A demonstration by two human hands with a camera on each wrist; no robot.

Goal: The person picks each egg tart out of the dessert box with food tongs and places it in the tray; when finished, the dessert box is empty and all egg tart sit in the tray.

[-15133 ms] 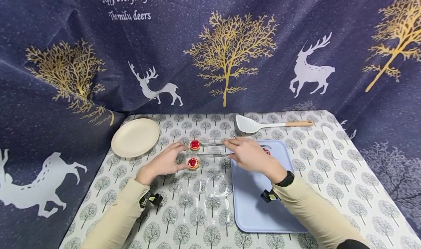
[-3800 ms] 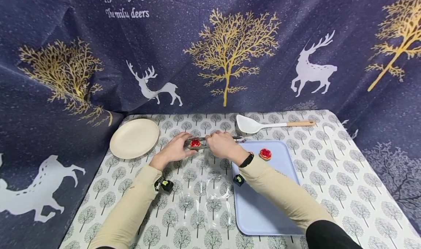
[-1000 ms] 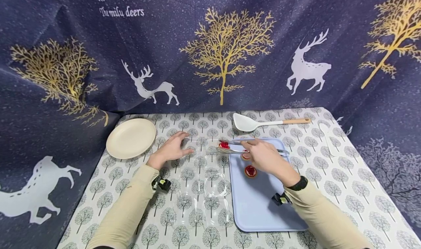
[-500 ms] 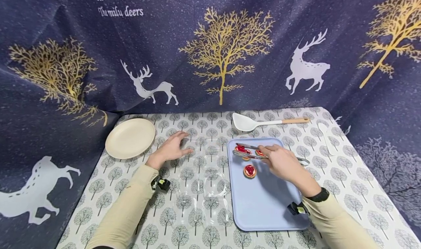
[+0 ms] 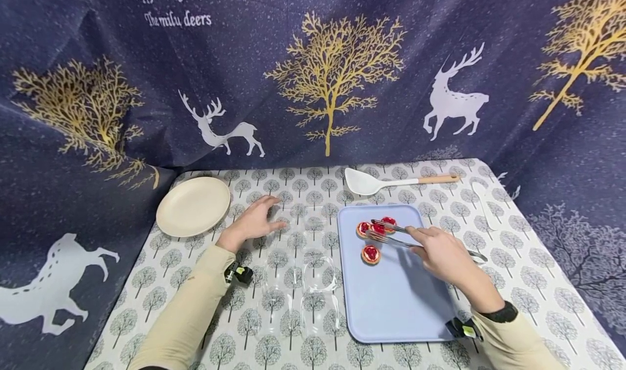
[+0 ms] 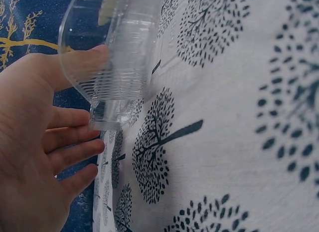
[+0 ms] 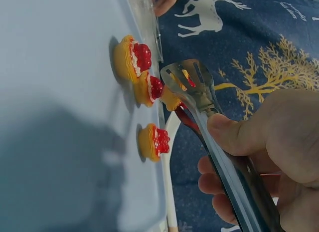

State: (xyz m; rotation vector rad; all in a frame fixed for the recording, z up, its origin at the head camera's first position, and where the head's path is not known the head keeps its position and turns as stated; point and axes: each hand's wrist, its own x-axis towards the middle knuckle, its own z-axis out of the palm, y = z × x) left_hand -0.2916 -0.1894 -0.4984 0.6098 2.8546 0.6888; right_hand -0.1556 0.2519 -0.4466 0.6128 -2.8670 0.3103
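Note:
Small tarts with red topping sit on the light blue tray [image 5: 396, 299]: a front one [image 5: 370, 254], a left one [image 5: 363, 229], a middle one [image 5: 377, 229] and a right one [image 5: 388, 223]. My right hand [image 5: 442, 253] grips metal tongs [image 7: 227, 167], their slotted ends spread around the middle tart; whether they touch it I cannot tell. My left hand [image 5: 251, 223] is at the far left of a clear plastic container [image 6: 124, 67], thumb and fingers apart and loosely bent. In the left wrist view the thumb overlaps the container's wall; the other fingertips lie near its edge.
A cream plate [image 5: 193, 207] lies at the back left. Behind the tray is a white spatula [image 5: 364, 182] with a wooden handle. A thin white utensil [image 5: 484, 204] lies at the right edge. A dark blue curtain [image 5: 293, 87] hangs behind the patterned tablecloth [image 5: 235, 337].
Tarts seen at the container earlier are now on the tray. Within the last second the tongs carried one rightward from the container's side onto the tray, then spread. The left hand stayed put.

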